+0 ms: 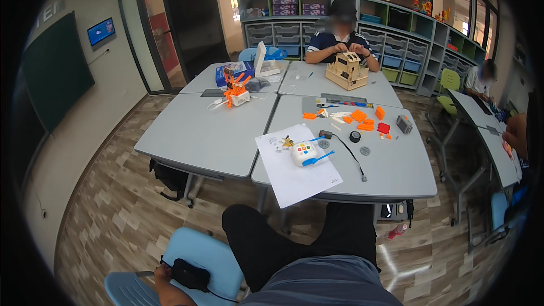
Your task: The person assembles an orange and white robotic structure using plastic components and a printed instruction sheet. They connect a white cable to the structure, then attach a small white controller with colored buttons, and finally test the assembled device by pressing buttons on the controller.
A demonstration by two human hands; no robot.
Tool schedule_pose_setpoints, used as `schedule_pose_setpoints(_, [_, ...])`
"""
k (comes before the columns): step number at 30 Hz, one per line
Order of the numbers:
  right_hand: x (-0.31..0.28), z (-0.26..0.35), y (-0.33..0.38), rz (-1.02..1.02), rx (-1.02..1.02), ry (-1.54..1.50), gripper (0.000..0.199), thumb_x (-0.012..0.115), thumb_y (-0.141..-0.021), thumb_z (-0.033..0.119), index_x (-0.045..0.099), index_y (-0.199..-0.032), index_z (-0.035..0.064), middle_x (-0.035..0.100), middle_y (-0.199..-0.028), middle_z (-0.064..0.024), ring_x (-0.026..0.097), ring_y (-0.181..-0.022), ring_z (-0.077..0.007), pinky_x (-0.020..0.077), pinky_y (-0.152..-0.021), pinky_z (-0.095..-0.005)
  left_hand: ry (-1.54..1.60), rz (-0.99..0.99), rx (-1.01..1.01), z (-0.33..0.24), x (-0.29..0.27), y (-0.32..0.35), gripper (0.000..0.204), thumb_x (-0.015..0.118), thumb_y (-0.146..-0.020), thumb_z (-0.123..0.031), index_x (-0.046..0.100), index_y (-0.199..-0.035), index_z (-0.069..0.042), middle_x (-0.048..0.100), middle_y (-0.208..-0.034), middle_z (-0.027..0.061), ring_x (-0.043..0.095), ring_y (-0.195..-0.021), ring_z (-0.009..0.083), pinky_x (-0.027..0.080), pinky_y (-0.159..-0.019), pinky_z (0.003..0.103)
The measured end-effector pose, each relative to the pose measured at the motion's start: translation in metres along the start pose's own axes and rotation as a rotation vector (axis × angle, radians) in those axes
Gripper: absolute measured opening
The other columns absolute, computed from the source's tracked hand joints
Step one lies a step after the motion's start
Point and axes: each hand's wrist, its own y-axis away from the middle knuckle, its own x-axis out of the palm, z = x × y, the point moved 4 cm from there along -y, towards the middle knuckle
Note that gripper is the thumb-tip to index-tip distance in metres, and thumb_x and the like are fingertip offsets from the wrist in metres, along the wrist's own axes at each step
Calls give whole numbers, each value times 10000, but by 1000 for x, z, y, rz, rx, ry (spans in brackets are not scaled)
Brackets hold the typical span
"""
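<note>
Low on the left, my left hand (163,272) is beside a black pouch (190,275) with a cable, which lies on a light blue chair seat (221,258). The fingers look curled; what they hold is too small and dark to make out. My right hand is out of view. On the table before my knees, a white toy robot (304,153) with coloured buttons and blue arms sits on a white paper sheet (283,184). A small yellow-brown figure (288,143) lies by it. Around them are a cable with connectors (349,153), a black wheel (355,136) and grey discs (365,151).
Orange bricks (358,115), red bricks (383,128) and a grey box (404,124) lie further right. Across the table, a person handles a wooden model house (347,72). An orange-and-white build (236,90) stands at the far left. A bottle (396,232) lies on the floor.
</note>
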Motion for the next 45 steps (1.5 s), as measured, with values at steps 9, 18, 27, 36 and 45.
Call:
schedule_pose_setpoints(9, [248, -189, 49, 262, 61, 315, 305, 698, -869, 354, 728, -1020, 91, 699, -1010, -203, 652, -999, -395, 511, -895, -498, -59, -112, -26, -18, -35, 13, 379, 571, -1024, -413, 622, -1182, -73, 676, -989, 108, 654, -766, 274, 512, -649, 411])
schedule_pose_setpoints(18, [459, -224, 233, 597, 232, 414, 307, 715, -906, 374, 793, -1115, 163, 728, -1224, -145, 632, -1200, -302, 447, -1064, -475, -42, -106, -53, -2, -42, 20, 382, 550, -1028, -439, 621, -1187, -99, 676, -1048, 98, 650, -836, 283, 501, -707, 439])
schedule_pose_setpoints(27, [526, -2, 369, 1129, 148, 64, 361, 699, -904, 373, 764, -1189, 161, 692, -1307, -140, 600, -1271, -329, 427, -1103, -505, -4, -93, -99, 31, -67, 23, 414, 559, -1035, -465, 614, -1205, -92, 659, -1058, 98, 633, -809, 273, 507, -695, 441])
schedule_pose_setpoints(36, [553, 147, 406, 1375, 47, -145, 422, 683, -902, 372, 735, -1263, 160, 656, -1390, -135, 568, -1342, -356, 407, -1142, -536, -581, -237, -72, -18, -48, -31, 390, 603, -992, -370, 672, -1186, -38, 685, -1074, 165, 667, -866, 327, 537, -736, 483])
schedule_pose_setpoints(45, [699, 242, 168, 385, 283, -519, 418, 602, -971, 449, 774, -1145, 109, 757, -1083, -191, 724, -1013, -374, 564, -879, -500, -893, -554, 546, -80, 164, 34, 241, 708, -889, -216, 745, -1042, -33, 646, -1171, 195, 616, -1139, 396, 514, -958, 523])
